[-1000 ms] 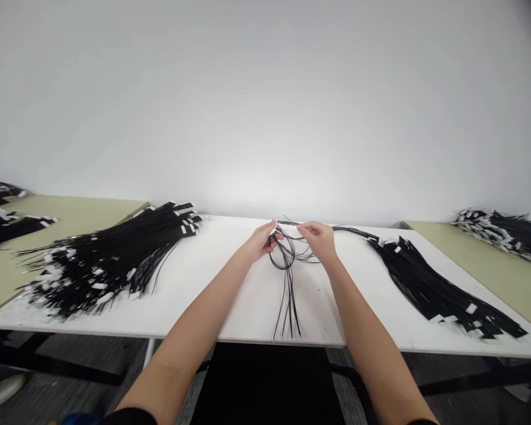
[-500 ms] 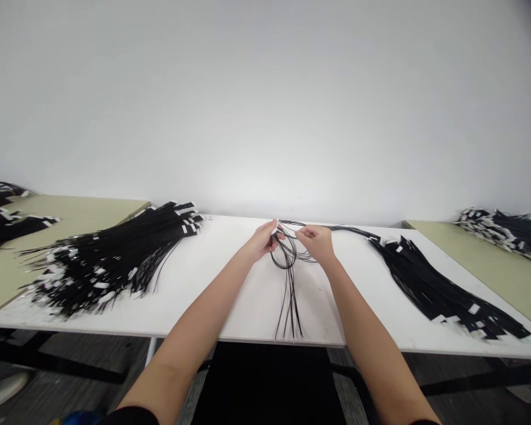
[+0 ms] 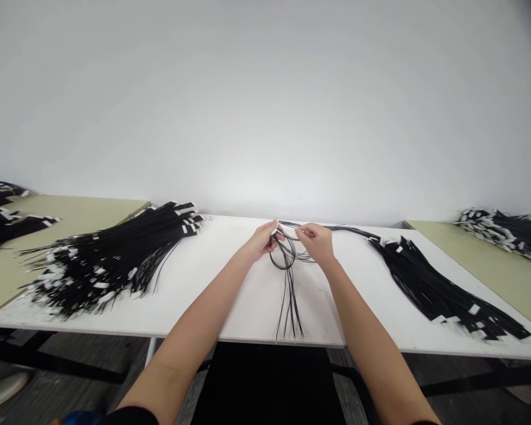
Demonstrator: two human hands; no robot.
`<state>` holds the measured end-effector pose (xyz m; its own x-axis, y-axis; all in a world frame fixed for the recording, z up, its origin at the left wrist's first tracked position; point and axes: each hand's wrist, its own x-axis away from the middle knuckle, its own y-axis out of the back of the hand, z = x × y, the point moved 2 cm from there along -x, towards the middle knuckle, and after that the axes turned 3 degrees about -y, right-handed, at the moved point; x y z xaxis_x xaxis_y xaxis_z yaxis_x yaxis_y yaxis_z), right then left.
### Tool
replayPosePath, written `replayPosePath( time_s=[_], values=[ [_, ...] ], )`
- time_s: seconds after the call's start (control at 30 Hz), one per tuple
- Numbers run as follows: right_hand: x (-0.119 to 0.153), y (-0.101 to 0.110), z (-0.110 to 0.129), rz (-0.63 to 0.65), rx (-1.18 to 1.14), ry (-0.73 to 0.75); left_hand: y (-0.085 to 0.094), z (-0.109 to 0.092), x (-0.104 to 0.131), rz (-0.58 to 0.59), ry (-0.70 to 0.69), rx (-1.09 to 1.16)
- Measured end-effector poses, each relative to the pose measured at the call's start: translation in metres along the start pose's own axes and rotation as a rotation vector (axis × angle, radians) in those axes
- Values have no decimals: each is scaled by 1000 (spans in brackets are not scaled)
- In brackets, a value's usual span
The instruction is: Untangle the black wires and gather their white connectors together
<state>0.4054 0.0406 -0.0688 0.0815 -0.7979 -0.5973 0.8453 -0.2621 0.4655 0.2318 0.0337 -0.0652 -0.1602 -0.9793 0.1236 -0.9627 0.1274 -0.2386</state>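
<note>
Several thin black cables (image 3: 288, 283) are looped between my hands above the white table, their loose ends hanging down toward the front edge. My left hand (image 3: 265, 237) is closed on the gathered part of this bundle, where a small white end or label shows at the fingertips. With thumb and fingers pinched together, my right hand (image 3: 315, 239) holds a strand of the same cables, just right of the loop. More black cables (image 3: 351, 229) lie behind the right hand and run toward the pile at the right.
A large heap of black cables (image 3: 128, 254) with white tags lies on the left of the white table (image 3: 190, 295). Another cable pile (image 3: 442, 289) lies on the right. Yellowish tables (image 3: 92, 206) on both sides carry more cables. A wall stands behind.
Hardly anything differs. The cable loop and its hanging ends have shifted slightly, and both hands keep their places and grip.
</note>
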Motion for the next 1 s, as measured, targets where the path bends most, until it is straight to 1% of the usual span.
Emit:
replayPosePath(
  time_s=[0.13, 0.47, 0.67, 0.8, 0.87, 0.9, 1.0],
  values=[
    [0, -1, 2, -29, -9, 19, -1, 0, 1, 8, 29, 0],
    [3, -6, 7, 6, -27, 80, -5, 0, 5, 119, 55, -67],
    [4, -7, 10, -15, -54, 76, -5, 1, 6, 144, 57, -35],
    [4, -5, 15, -37, -85, 74, -8, 2, 6, 154, 58, 25],
    [4, -3, 18, -89, -102, 56, -9, 1, 5, 148, 50, 75],
    [4, -1, 19, -137, -111, 41, -9, 0, 5, 141, 43, 107],
    [5, 5, 21, -334, -150, -25, -7, -3, 4, 117, 15, 217]
  ],
)
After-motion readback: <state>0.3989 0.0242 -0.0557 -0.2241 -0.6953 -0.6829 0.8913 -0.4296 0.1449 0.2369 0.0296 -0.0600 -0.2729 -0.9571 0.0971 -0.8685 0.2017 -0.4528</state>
